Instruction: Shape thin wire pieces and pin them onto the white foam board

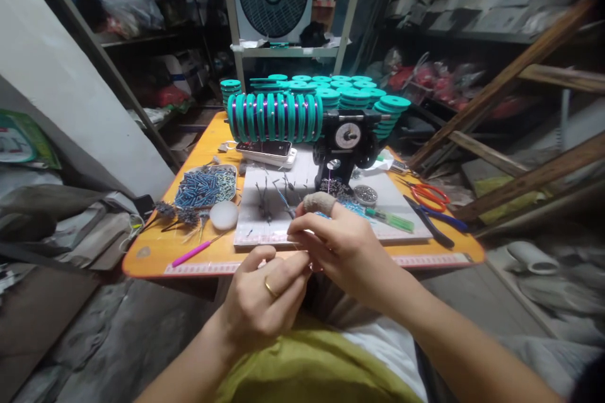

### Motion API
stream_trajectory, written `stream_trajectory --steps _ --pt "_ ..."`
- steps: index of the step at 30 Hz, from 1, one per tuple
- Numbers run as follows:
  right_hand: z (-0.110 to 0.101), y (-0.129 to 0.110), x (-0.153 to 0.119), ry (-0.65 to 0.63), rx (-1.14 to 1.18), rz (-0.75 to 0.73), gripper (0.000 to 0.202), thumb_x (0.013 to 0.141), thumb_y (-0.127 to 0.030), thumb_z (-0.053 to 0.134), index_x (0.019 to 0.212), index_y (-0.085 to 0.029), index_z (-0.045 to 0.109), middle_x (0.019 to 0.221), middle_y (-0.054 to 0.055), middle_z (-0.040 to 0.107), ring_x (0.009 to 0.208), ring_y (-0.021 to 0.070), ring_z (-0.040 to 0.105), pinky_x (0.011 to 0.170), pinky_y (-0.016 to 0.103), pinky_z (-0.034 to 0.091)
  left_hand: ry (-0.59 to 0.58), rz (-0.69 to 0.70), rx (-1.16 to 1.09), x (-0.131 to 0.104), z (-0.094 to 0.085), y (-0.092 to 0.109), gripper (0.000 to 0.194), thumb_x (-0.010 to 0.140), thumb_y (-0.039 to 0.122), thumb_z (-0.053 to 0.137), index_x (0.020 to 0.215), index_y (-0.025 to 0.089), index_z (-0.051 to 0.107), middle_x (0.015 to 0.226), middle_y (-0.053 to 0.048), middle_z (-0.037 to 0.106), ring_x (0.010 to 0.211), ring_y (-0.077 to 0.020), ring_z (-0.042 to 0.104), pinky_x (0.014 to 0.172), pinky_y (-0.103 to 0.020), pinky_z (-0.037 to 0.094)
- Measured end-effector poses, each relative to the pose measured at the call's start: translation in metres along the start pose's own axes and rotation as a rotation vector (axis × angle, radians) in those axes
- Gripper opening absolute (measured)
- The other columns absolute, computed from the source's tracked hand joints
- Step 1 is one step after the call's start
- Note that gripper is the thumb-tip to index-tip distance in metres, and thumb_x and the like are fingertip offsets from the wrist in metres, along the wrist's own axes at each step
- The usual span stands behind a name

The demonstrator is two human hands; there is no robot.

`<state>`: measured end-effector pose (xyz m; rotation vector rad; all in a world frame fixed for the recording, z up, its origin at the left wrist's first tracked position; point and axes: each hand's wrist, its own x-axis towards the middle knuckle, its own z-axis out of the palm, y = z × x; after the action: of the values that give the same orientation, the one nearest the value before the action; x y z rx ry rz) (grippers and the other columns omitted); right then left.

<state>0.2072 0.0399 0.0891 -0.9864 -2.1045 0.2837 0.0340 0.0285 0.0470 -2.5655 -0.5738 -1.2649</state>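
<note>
My left hand [268, 293], with a ring on one finger, is closed in a pinch just past the table's front edge. Right beside it, my right hand [343, 245] is closed too, its fingertips meeting those of the left. A grey wrap [319, 203] covers one of its fingers. Whatever small thing sits between the fingertips is too fine to make out. Beyond the hands stands a black winding device [343, 148] with a dial, and a row of turquoise spools [274, 118] is mounted on its left. A thin purple thread [329, 181] hangs from the device.
A tray of blue beads [201, 187], a white round lid [224, 216] and a pink-handled tool [191, 254] lie left. On the right are red-handled scissors [429, 196], blue-and-black pliers [435, 221] and a green tube [390, 219]. More turquoise spools [355, 96] stand behind; a wooden ladder [510, 88] leans right.
</note>
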Motion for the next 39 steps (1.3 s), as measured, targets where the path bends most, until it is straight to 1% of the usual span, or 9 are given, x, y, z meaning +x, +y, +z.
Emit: stream_trajectory --steps 3,7,10,13,19,22,27,31,39 --pt "0.003 0.002 -0.004 0.028 0.001 -0.033 0.012 0.093 -0.016 0.054 0.092 -0.019 0.066 0.097 0.008 0.060 0.081 0.0151 0.062 0.066 0.025 0.052 0.035 -0.153 -0.181 -0.003 0.004 0.007 0.019 0.083 0.001 0.057 0.093 0.017 0.062 0.089 -0.008 0.073 0.076 -0.0158 0.067 0.072 -0.031 0.050" --pt "0.004 0.001 -0.027 0.222 0.003 -0.094 0.025 0.090 -0.007 0.054 0.110 -0.019 0.062 0.106 0.010 0.061 0.099 0.0183 0.062 0.083 0.030 0.054 0.170 -0.837 -0.745 -0.009 0.017 0.029 0.009 0.087 0.014 0.059 0.079 0.017 0.061 0.087 -0.007 0.065 0.083 -0.0169 0.064 0.071 -0.028 0.053" --pt "0.007 -0.003 -0.053 0.292 0.020 0.048 0.022 0.087 -0.007 0.058 0.105 -0.017 0.064 0.101 0.010 0.064 0.098 0.0194 0.062 0.086 0.031 0.053 0.324 -1.270 -1.236 -0.012 0.030 0.045 0.019 0.082 0.027 0.068 0.070 0.015 0.060 0.083 -0.004 0.061 0.072 -0.0114 0.060 0.066 -0.022 0.051" --pt "0.015 -0.005 -0.073 0.175 0.179 0.291 0.009 0.088 -0.017 0.061 0.089 -0.019 0.070 0.091 0.007 0.067 0.085 0.0182 0.065 0.075 0.028 0.055 0.483 -1.528 -1.527 -0.014 0.041 0.055 0.022 0.073 0.030 0.077 0.069 0.015 0.061 0.076 0.000 0.059 0.058 -0.0045 0.052 0.060 -0.016 0.048" --pt "0.041 -0.006 -0.088 0.253 0.413 0.585 0.005 0.078 -0.022 0.072 0.082 -0.018 0.073 0.081 0.006 0.068 0.066 0.0159 0.062 0.058 0.026 0.053 0.529 -1.612 -1.641 -0.013 0.049 0.059 0.023 0.065 0.027 0.084 0.064 0.015 0.065 0.085 -0.001 0.064 0.064 -0.0063 0.057 0.066 -0.019 0.052" --pt "0.047 -0.005 -0.092 0.285 0.442 0.615 0.004 0.080 -0.020 0.070 0.078 -0.018 0.071 0.077 0.005 0.068 0.065 0.0158 0.062 0.056 0.025 0.052 0.519 -1.600 -1.699 -0.014 0.049 0.058 0.020 0.067 0.024 0.084 0.066 0.013 0.067 0.079 0.001 0.064 0.049 0.0012 0.045 0.061 -0.013 0.048" --pt "0.035 0.002 -0.101 0.311 0.238 0.279 0.014 0.086 -0.007 0.060 0.091 -0.017 0.069 0.081 0.006 0.067 0.074 0.0147 0.063 0.065 0.024 0.053 0.414 -1.675 -1.894 -0.013 0.046 0.056 0.012 0.075 0.019 0.078 0.079 0.009 0.071 0.056 0.008 0.047 0.039 0.0035 0.019 0.051 -0.009 0.040" --pt "0.020 0.014 -0.106 0.275 -0.096 -0.046 0.027 0.089 -0.003 0.053 0.110 -0.013 0.066 0.086 0.011 0.065 0.080 0.0183 0.061 0.066 0.029 0.055 0.338 -1.705 -2.093 -0.012 0.043 0.051 0.009 0.077 0.015 0.075 0.076 0.006 0.071 0.069 0.003 0.056 0.041 0.0035 0.016 0.060 -0.015 0.046" --pt "0.000 0.013 -0.097 0.164 -0.300 -0.218 0.015 0.089 -0.007 0.057 0.096 -0.011 0.070 0.069 0.008 0.066 0.070 0.0193 0.062 0.059 0.031 0.055 0.145 -1.665 -2.085 -0.009 0.041 0.043 0.011 0.078 0.018 0.073 0.077 0.008 0.070 0.072 0.004 0.053 0.040 0.0047 0.017 0.057 -0.014 0.042"
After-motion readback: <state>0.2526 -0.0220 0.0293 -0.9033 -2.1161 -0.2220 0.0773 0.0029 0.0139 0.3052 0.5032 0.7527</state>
